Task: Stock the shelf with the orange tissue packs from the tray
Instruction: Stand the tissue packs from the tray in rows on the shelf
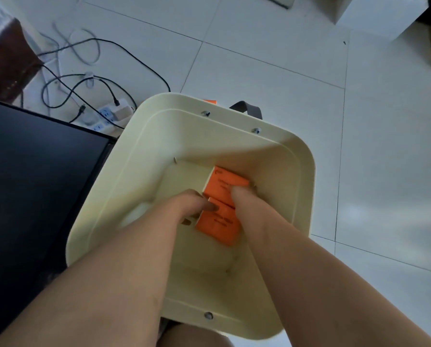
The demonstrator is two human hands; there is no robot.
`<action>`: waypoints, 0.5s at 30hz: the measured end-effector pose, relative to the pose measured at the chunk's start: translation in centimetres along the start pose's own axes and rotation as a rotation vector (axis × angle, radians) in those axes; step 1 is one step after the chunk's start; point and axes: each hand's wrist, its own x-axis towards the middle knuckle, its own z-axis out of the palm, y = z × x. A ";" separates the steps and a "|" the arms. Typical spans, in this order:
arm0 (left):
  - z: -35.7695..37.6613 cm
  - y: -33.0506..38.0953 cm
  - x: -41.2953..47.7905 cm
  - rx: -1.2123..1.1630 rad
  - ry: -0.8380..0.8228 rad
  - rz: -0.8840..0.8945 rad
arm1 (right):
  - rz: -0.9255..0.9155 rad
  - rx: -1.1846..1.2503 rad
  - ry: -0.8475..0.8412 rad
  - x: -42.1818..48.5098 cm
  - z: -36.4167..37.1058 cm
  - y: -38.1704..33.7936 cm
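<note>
– Down in the deep cream tray (137, 171), what can you see?

– Two orange tissue packs. They lie flat on the bottom, on the right side, touching end to end. The far pack (222, 182) sits against the far wall. The near pack (218, 225) is just this side of it.

– What are the hands doing?

– Both arms reach down into the tray. The left hand (192, 205) is at the left edge of the near pack. Its fingers curl over the top where the two packs meet, and its thumb is tucked lower at the side, so it pinches that pack.

– And the other one?

– The right hand (244, 204) runs along the right side of the packs. Its fingertips (235, 189) rest on the far pack. I cannot tell if it has hold of the pack or only touches it.

– What is around the tray?

– A white tiled floor (259, 58). On the left is a black surface (34, 171). Past it, a white power strip (102, 118) lies on the floor with dark cables (84, 78) looping about. A grey handle (247, 107) pokes out behind the far rim.
</note>
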 end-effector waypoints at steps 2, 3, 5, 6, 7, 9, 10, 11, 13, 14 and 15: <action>0.1 -0.1 0.1 -0.007 0.006 0.004 | 0.025 0.073 0.037 2.2 0.8 1.0; 0.2 -0.2 0.1 -0.006 0.008 0.002 | 0.049 0.094 0.054 2.1 0.7 1.4; 0.4 -0.8 0.1 -0.018 0.004 -0.008 | 0.093 0.125 0.044 1.7 0.6 1.8; 0.5 -1.2 0.1 -0.041 -0.003 -0.017 | 0.098 0.113 0.032 1.3 0.7 1.6; 0.5 -1.6 0.1 -0.065 -0.011 -0.029 | 0.106 0.091 0.007 1.1 0.9 1.5; 0.5 -2.3 0.1 -0.099 -0.024 -0.048 | 0.130 0.070 -0.039 0.5 1.3 1.4; 0.5 -2.6 0.1 -0.120 -0.024 -0.051 | 0.126 0.076 -0.056 0.2 1.6 1.3; 0.5 -2.8 0.2 -0.153 -0.023 -0.052 | 0.117 0.077 -0.051 0.2 1.9 1.3; 0.2 -3.0 0.2 -0.230 -0.012 -0.047 | 0.073 0.062 -0.048 -0.6 2.4 0.7; 0.1 -3.1 0.3 -0.270 0.010 -0.046 | 0.031 0.043 -0.035 -0.7 2.6 0.3; -0.1 -3.1 0.2 -0.308 0.036 -0.050 | 0.002 0.026 -0.023 -0.7 3.0 0.0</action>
